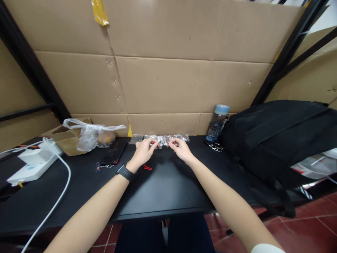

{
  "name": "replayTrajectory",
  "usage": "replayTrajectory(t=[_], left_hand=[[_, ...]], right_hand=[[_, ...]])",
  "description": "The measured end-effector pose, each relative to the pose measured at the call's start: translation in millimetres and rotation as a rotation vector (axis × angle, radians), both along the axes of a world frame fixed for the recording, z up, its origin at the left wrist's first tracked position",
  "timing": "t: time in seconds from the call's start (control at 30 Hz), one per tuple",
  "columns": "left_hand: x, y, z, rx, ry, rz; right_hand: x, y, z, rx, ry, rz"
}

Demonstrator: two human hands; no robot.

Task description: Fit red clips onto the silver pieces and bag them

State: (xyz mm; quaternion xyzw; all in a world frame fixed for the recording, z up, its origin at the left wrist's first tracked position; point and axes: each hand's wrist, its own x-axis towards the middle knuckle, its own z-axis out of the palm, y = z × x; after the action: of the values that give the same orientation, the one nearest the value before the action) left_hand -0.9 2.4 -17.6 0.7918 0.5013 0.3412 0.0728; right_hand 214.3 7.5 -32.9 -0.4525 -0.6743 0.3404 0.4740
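Note:
My left hand [143, 151], with a dark watch on the wrist, is closed in a pinch near the back of the black table. Facing it, my right hand [182, 150] pinches with thumb and forefinger. Between the two hands is a small clear plastic packet [163, 143] with something red in it, gripped at its sides; its contents are too small to make out. More shiny clear packets [181, 137] with red bits lie in a row behind the fingers. A flat clear packet [137, 138] lies left of them. A red cord [147, 167] rests just below my left hand.
At left are a white power strip [31, 172] with cables, a cardboard box [68, 142], a knotted plastic bag [91, 135] and a dark phone [114, 153] with a charm. A water bottle [216, 124], keys [216, 148] and black backpack [273, 137] stand right. Cardboard [168, 88] walls the back.

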Motion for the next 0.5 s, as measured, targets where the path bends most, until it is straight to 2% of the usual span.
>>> replayTrajectory(t=[0.13,0.27,0.5], left_hand=[[8.1,-6.3,-0.1,-0.026,-0.153,-0.050],[15.7,-12.2,-0.7,0.025,-0.114,-0.044],[15.2,-11.2,-2.8,0.029,-0.090,-0.038]], right_hand=[[-11.8,-11.2,1.2,-0.131,0.257,0.123],[-17.2,-19.9,3.5,-0.234,0.442,0.208],[-8.8,-21.3,5.2,-0.356,0.521,0.287]])
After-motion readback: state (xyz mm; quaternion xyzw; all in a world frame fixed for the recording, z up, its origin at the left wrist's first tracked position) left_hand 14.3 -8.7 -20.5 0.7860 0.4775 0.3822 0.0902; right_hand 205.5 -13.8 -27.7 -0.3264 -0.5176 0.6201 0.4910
